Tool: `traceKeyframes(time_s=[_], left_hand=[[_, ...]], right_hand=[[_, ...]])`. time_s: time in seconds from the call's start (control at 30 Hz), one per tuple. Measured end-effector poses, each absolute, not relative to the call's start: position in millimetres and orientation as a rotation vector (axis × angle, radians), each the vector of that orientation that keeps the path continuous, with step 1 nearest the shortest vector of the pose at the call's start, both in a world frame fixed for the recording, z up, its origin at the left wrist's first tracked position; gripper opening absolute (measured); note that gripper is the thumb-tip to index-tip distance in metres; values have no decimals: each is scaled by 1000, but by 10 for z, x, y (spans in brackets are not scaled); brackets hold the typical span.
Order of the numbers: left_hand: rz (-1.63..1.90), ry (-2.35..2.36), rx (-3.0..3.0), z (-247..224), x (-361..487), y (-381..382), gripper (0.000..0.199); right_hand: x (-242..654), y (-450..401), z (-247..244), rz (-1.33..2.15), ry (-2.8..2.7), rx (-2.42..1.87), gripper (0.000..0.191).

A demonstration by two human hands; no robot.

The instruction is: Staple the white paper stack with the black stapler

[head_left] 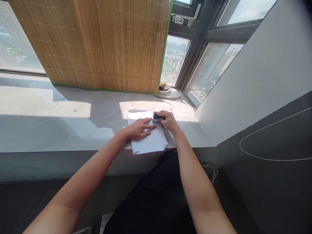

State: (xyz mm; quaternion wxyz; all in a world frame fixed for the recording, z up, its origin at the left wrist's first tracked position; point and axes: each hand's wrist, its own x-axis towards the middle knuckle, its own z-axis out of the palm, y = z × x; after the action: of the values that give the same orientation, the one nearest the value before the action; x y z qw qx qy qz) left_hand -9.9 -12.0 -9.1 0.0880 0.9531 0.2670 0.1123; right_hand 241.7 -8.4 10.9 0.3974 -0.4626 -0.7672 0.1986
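White paper (pixel 148 143) lies on the window sill, its near end reaching slightly past the sill's front edge. My left hand (pixel 140 128) rests flat on the paper's left part, fingers spread and pointing right, holding nothing. In my right hand (pixel 168 120) is a small black and silver stapler (pixel 158 116), its front end over the upper right part of the paper. The fingers wrap round the stapler's back end. Whether its jaws touch the paper is too small to tell.
The pale sill (pixel 60 130) runs along the windows. A bamboo blind (pixel 102 45) hangs behind it. Stacked plates (pixel 168 92) stand in the window corner. A white wall (pixel 255 71) slopes at the right, with a beaded cord (pixel 268 159) hanging nearby.
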Motion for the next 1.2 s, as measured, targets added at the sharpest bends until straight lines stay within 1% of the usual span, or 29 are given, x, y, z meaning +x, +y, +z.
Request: traceKeyframes(time_s=[0.27, 0.43, 0.83, 1.03, 1.2], left_hand=[[391, 771, 2855, -103, -88, -95, 47], [390, 792, 2866, -120, -91, -100, 47], [421, 800, 2869, -110, -76, -115, 46], [454, 797, 2826, -114, -74, -114, 46], [450, 798, 2825, -116, -79, -109, 45]], right_hand=[[2396, -51, 68, 423, -2028, -1207, 39], [2372, -70, 80, 377, -2051, -1305, 44], [2333, -111, 125, 339, -2088, -1374, 42], [2204, -173, 188, 240, -2164, -1506, 43], [2114, -192, 168, 89, -2287, -1584, 41]])
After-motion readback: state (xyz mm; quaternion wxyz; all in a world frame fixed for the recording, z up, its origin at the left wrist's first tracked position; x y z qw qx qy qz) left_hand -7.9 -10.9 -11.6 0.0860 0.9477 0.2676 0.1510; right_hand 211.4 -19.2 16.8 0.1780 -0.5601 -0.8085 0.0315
